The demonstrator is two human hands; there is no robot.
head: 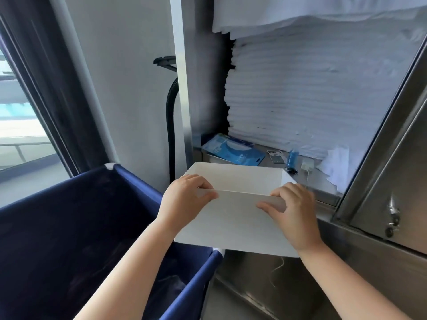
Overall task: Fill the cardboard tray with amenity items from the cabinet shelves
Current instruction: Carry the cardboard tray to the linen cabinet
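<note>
Both hands grip the near long wall of the cardboard tray (pixel 231 222). The left hand (pixel 187 197) has its fingers hooked over the rim near the left corner and its thumb laid along the outer face. The right hand (pixel 291 209) does the same near the right corner, with its thumb pressed lower on that face. Neither hand holds anything else.

The tray's long axis runs side to side across the person, and its open top is tipped toward the camera. What shows of the inside is bare. Its far rim reaches the front edge of the steel shelf (pixel 323 192), but I cannot tell whether it touches the shelf.

The loose items lie straight beyond that far rim, along the front of the shelf:
- A flat blue packet (pixel 233 151) lies toward the front left corner, nearer the left hand.
- A small blue bottle (pixel 293 158) lies toward the right, nearer the right hand.
- A white plug (pixel 307 166) sits just beside the bottle, its cord hanging over the edge.

Folded white linen (pixel 312 100) is stacked behind them.

Picking anything up will probably need one hand to let go of the tray, so the tray would need support from the other hand or from the shelf edge.
</note>
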